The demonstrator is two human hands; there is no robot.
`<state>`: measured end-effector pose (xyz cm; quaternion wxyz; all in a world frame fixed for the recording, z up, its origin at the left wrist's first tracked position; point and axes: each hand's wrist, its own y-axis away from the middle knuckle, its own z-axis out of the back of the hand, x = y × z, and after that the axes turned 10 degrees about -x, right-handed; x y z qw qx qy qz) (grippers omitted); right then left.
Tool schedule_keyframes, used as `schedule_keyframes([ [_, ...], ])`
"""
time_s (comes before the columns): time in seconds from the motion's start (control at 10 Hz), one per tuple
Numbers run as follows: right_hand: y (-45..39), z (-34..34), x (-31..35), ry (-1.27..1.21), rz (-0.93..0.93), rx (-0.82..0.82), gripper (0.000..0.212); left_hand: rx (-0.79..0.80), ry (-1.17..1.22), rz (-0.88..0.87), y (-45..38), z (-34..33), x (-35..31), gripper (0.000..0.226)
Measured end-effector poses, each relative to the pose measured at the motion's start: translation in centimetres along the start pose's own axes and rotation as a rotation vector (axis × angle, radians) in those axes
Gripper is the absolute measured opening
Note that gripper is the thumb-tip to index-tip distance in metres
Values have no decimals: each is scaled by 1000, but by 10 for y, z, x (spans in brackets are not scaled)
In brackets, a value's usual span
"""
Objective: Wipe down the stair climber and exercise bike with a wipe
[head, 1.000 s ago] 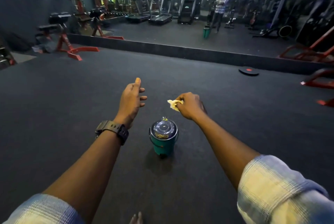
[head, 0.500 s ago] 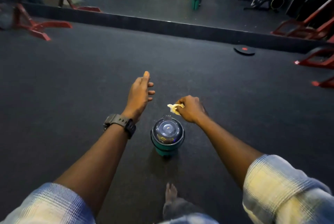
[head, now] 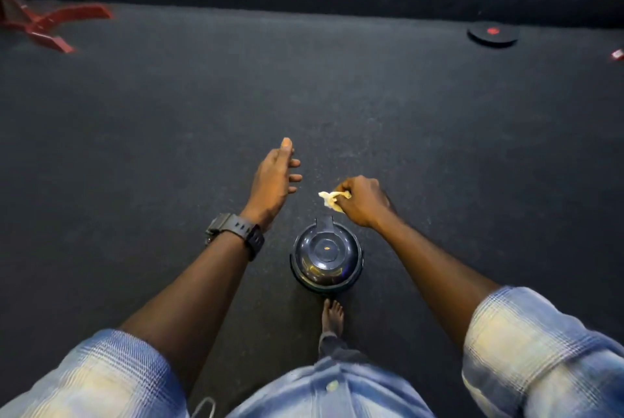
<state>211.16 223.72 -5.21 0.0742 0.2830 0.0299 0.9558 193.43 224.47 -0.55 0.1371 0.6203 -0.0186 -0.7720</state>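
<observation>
Fingers of the right hand (head: 359, 203) pinch a crumpled wipe (head: 329, 197) above the lidded bin (head: 326, 255) (left hand (head: 275, 177) relaxed, spread).

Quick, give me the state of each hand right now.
Left hand: open, fingers relaxed, holding nothing.
Right hand: closed, pinching a crumpled wipe above the lidded bin.

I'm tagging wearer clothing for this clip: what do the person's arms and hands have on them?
Both forearms are bare, with plaid sleeves in faded blue and cream rolled up near the elbows: left sleeve, right sleeve. A chunky black digital watch sits on the left wrist. Neither the left hand nor the right hand wears gloves or visible rings.
</observation>
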Motion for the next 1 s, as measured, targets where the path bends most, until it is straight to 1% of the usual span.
schedule_keyframes([
  [0.1,-24,2,-18,11,-45,15,22,28,-11,52,-27,-22,2,47],
  [0.2,-31,2,-34,16,-89,35,21,76,-38,73,-35,-36,7,48],
  [0.3,-28,4,-48,4,-148,8,21,132,-53,74,-37,-48,9,46],
  [0.4,-21,1,-55,-13,-181,8,21,153,-45,66,-36,-53,6,43],
  [0.6,-7,-2,-51,-70,-202,-12,19,167,-36,58,-26,-49,7,47],
  [0.8,-3,-10,-41,-3,-203,24,18,164,-24,45,-25,-44,5,51],
  [0.9,-4,-19,-37,-5,-212,70,23,155,-6,43,-26,-37,10,51],
  [1.0,-9,-26,-31,4,-193,154,43,106,6,60,-31,-27,13,50],
])
